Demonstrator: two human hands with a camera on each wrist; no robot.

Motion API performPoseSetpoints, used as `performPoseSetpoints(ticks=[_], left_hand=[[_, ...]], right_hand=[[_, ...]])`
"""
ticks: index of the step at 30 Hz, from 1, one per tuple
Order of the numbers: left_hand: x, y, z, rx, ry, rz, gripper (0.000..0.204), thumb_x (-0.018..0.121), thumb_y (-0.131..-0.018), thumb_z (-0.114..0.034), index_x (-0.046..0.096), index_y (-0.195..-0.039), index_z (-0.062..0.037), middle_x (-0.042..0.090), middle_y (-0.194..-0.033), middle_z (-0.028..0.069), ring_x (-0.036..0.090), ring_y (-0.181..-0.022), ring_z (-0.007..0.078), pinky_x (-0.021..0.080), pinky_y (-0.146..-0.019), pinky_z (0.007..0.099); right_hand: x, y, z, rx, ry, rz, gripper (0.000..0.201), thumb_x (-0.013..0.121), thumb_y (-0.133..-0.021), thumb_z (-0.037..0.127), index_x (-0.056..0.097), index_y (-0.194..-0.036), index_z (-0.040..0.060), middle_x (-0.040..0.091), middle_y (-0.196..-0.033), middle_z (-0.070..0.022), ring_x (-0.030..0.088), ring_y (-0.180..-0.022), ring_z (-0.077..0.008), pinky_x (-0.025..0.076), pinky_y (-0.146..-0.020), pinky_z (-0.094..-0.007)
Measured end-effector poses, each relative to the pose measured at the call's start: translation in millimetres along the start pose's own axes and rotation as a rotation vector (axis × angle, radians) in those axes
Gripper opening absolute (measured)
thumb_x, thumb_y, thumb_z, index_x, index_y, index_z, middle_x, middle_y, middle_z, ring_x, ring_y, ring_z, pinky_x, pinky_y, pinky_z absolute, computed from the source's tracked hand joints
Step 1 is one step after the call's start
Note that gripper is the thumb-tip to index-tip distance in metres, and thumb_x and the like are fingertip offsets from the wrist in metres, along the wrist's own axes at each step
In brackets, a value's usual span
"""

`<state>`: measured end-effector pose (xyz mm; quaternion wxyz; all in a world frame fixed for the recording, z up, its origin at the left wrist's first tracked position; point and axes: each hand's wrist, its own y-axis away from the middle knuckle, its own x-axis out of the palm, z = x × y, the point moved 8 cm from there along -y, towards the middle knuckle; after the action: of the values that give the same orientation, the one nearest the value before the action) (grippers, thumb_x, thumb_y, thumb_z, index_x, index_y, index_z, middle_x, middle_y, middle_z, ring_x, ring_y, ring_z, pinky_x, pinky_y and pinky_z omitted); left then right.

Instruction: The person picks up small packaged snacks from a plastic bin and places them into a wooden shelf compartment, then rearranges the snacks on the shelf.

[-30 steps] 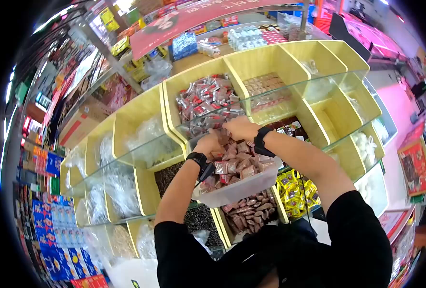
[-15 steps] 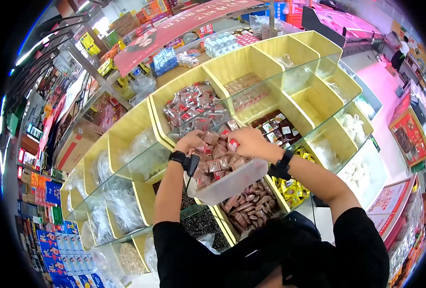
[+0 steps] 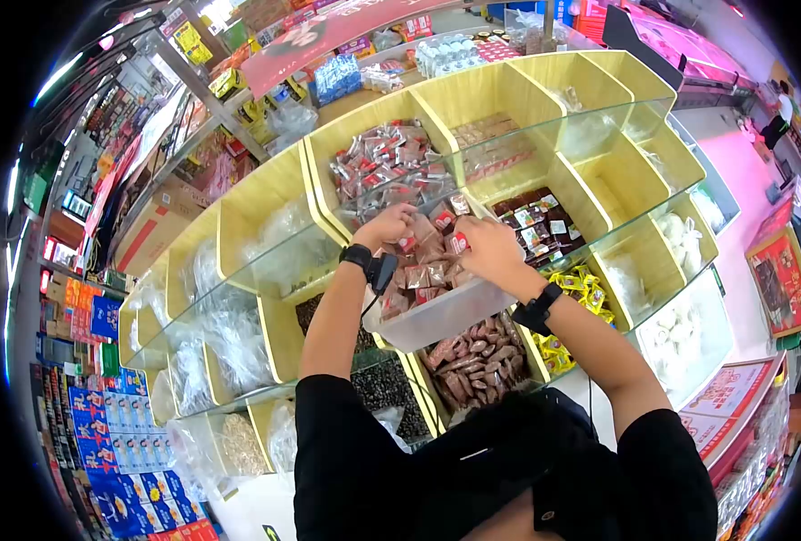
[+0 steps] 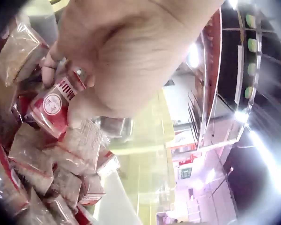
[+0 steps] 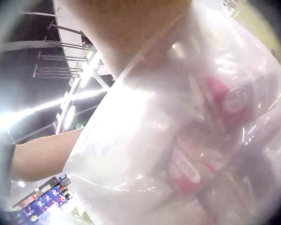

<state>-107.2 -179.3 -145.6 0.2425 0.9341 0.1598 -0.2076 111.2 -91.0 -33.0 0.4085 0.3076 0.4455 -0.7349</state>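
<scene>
A translucent plastic tub [image 3: 436, 323] full of small clear-wrapped brown snack packets [image 3: 416, 278] stands on the candy bins. Over its left part, my left hand [image 3: 388, 227] pinches a red-labelled snack packet [image 4: 51, 104] between thumb and fingers, as the left wrist view shows. My right hand [image 3: 492, 250] reaches over the right side, its fingertips curled on another red-labelled packet [image 3: 459, 242]. In the right wrist view, the tub's cloudy wall [image 5: 117, 140] hides the right fingers, and packets show through it.
Behind the tub is a bin of red-and-silver packets [image 3: 391, 158]. Dark labelled sweets [image 3: 540, 225] and yellow packets [image 3: 582, 293] fill bins to the right; brown wrapped pieces [image 3: 477, 365] lie in front. Glass dividers [image 3: 265, 266] edge the bins. Plastic bags [image 3: 229, 343] lie in bins leftward.
My right hand has come from the tub's back edge to its right side, and the hands are farther apart than a second ago. The head view has also shifted.
</scene>
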Motion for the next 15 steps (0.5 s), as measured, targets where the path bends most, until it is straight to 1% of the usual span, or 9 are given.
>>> performPoseSetpoints(ticks=[3, 4, 7, 10, 13, 15], left_hand=[[24, -13, -12, 0.111, -0.212, 0.147, 0.058, 0.072, -0.079, -0.004, 0.053, -0.134, -0.0031, 0.063, -0.107, 0.0047, 0.058, -0.094, 0.0144, 0.050, -0.080, 0.0300], [33, -14, -14, 0.145, -0.137, 0.176, 0.053, 0.075, -0.079, -0.010, 0.059, -0.129, -0.0038, 0.066, -0.110, 0.0060, 0.060, -0.098, 0.0154, 0.050, -0.084, 0.0316], [41, -20, -17, 0.158, -0.276, 0.053, 0.052, 0.077, -0.079, -0.017, 0.061, -0.126, -0.0060, 0.068, -0.113, 0.0112, 0.064, -0.103, 0.0224, 0.051, -0.086, 0.0363], [55, -28, -22, 0.238, -0.638, 0.085, 0.057, 0.079, -0.076, -0.027, 0.060, -0.126, -0.0077, 0.067, -0.117, 0.0172, 0.065, -0.106, 0.0326, 0.052, -0.088, 0.0416], [52, -28, -25, 0.175, -0.703, -0.034, 0.071, 0.084, -0.065, -0.038, 0.062, -0.126, -0.0094, 0.069, -0.114, 0.0190, 0.067, -0.102, 0.0377, 0.054, -0.086, 0.0436], [53, -15, -39, 0.083, -0.785, -0.147, 0.069, 0.085, -0.063, -0.038, 0.065, -0.121, -0.0086, 0.070, -0.112, 0.0179, 0.067, -0.103, 0.0363, 0.054, -0.087, 0.0434]], right_hand=[[-1, 1, 2, -0.012, -0.004, 0.048, 0.033, 0.063, -0.067, 0.012, 0.065, -0.100, 0.0083, 0.066, -0.091, -0.0116, 0.067, -0.081, -0.0354, 0.053, -0.069, -0.0476], [8, 1, -4, -0.019, -0.010, 0.057, 0.030, 0.063, -0.067, 0.013, 0.064, -0.097, 0.0075, 0.066, -0.091, -0.0117, 0.067, -0.081, -0.0355, 0.053, -0.070, -0.0483], [6, 1, -4, 0.026, 0.002, 0.072, 0.028, 0.064, -0.067, 0.013, 0.064, -0.094, 0.0072, 0.066, -0.092, -0.0118, 0.067, -0.082, -0.0356, 0.053, -0.071, -0.0489], [2, 1, -2, 0.039, 0.009, 0.072, 0.028, 0.064, -0.067, 0.013, 0.064, -0.094, 0.0073, 0.067, -0.093, -0.0118, 0.067, -0.083, -0.0356, 0.053, -0.071, -0.0487], [1, 1, -2, 0.052, 0.011, 0.094, 0.028, 0.064, -0.067, 0.013, 0.065, -0.095, 0.0077, 0.067, -0.093, -0.0113, 0.067, -0.085, -0.0352, 0.053, -0.072, -0.0486], [3, 1, -3, 0.067, 0.023, 0.107, 0.027, 0.064, -0.068, 0.012, 0.065, -0.095, 0.0078, 0.067, -0.094, -0.0111, 0.067, -0.085, -0.0350, 0.053, -0.073, -0.0484]])
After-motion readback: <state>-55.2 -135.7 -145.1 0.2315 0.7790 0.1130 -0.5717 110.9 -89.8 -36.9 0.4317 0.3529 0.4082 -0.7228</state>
